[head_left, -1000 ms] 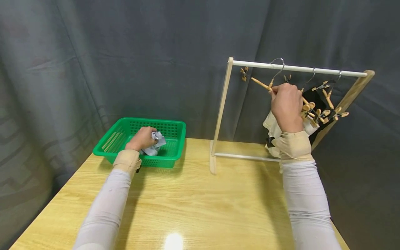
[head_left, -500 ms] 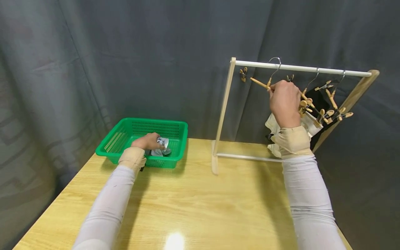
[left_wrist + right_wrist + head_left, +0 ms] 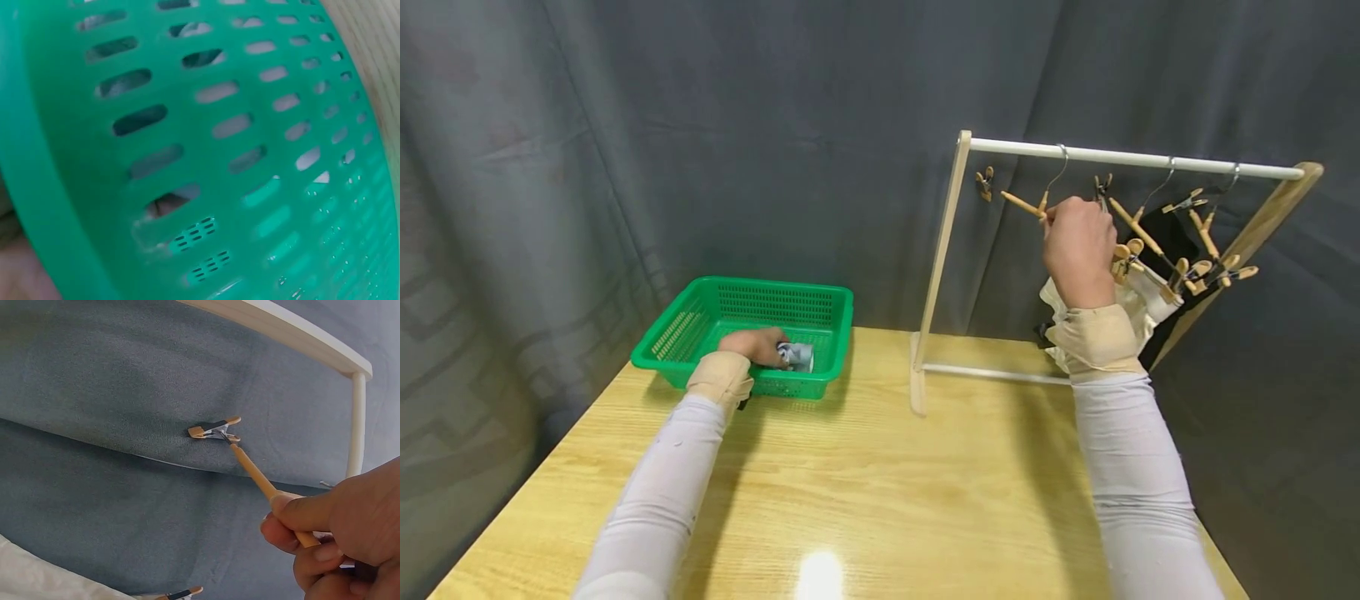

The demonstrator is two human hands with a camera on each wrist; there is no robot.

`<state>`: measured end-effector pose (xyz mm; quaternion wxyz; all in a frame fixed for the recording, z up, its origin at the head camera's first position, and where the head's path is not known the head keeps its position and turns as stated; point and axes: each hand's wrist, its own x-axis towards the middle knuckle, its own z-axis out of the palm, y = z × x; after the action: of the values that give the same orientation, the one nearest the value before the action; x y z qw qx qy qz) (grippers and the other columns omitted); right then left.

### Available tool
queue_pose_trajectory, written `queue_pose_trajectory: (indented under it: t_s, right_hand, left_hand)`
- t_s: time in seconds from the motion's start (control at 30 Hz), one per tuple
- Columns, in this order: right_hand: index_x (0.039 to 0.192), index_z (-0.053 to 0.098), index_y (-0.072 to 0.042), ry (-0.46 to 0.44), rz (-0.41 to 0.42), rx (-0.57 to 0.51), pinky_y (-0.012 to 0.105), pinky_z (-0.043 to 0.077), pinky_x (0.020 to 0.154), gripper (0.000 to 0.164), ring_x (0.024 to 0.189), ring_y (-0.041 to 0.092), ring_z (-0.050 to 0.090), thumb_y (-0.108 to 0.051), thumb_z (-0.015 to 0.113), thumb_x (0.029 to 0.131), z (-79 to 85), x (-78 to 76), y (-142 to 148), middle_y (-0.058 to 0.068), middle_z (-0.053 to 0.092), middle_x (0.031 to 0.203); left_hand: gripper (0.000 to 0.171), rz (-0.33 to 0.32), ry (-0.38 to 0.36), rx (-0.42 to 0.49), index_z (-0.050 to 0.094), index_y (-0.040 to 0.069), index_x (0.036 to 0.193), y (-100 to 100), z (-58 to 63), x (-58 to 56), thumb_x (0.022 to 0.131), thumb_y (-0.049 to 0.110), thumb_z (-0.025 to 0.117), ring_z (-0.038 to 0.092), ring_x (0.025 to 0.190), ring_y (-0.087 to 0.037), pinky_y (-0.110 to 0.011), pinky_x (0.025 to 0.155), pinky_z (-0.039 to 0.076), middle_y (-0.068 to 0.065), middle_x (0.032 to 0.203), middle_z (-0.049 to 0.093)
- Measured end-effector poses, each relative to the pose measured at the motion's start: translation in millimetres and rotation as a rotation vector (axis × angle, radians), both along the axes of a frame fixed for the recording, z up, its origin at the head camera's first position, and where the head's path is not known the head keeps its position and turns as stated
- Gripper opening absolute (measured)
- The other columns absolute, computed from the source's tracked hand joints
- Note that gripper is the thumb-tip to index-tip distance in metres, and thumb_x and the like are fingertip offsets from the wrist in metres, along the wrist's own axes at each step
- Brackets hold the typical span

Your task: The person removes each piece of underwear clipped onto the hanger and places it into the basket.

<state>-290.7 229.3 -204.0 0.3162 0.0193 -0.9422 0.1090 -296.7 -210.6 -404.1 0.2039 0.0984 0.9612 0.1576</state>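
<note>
In the head view, my left hand [image 3: 752,343] reaches over the near rim into a green plastic basket [image 3: 778,297] and grips a crumpled light grey cloth [image 3: 799,357] low inside it. The basket's slotted wall [image 3: 206,112] hides most of that hand in the left wrist view. My right hand [image 3: 1081,250] holds the bar of a wooden clip hanger [image 3: 1021,203], whose metal hook is over the rack's white rail [image 3: 1135,158]. Thumb and fingers wrap the bar in the right wrist view, and a wooden-tipped clip [image 3: 215,430] sits at its far end.
Two more hangers [image 3: 1138,225] with clips hang further right on the rail, bearing cream [image 3: 1138,304] and black cloth [image 3: 1168,237]. The rack's wooden upright [image 3: 942,250] stands right of the basket. A grey curtain [image 3: 850,167] backs the wooden table [image 3: 865,467].
My left hand has lowered the grey cloth further into the basket and shifted slightly right. The hanger under my right hand has turned, its hook now seen nearly edge-on.
</note>
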Motion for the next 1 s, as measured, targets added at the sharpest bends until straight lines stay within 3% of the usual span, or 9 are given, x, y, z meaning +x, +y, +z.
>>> queue_pose_trajectory:
  t_s: [0.4,0.7,1.0]
  right_hand:
    - [0.108,0.066,-0.002,-0.015,-0.026,0.007,0.058,0.045,0.069,0.031,0.083,0.047,0.056,-0.018,0.043,0.095,-2.8,-0.3,-1.1,0.024,0.064,0.098]
    - [0.103,0.066,-0.002,-0.037,-0.003,0.063,0.061,0.043,0.062,0.033,0.078,0.048,0.055,-0.018,0.038,0.095,-6.2,0.1,1.5,0.027,0.062,0.092]
    - [0.1,0.065,-0.001,-0.087,0.03,0.085,0.061,0.043,0.065,0.035,0.082,0.048,0.055,-0.022,0.038,0.094,-3.2,2.3,0.0,0.028,0.062,0.094]
  left_hand:
    - [0.047,0.022,-0.028,-0.04,0.049,0.009,0.128,0.0,-4.1,1.9,0.084,0.025,0.055,0.048,0.083,-0.024,-0.037,0.068,0.041,-0.008,0.099,0.053]
    - [0.05,0.016,-0.009,0.026,0.046,0.005,0.131,4.2,-8.2,4.9,0.087,0.028,0.053,0.048,0.084,-0.022,-0.034,0.068,0.041,-0.009,0.101,0.053]
    - [0.059,0.038,0.028,0.057,0.043,0.003,0.133,2.1,-8.4,7.8,0.085,0.035,0.056,0.049,0.085,-0.023,-0.036,0.07,0.042,-0.011,0.104,0.054]
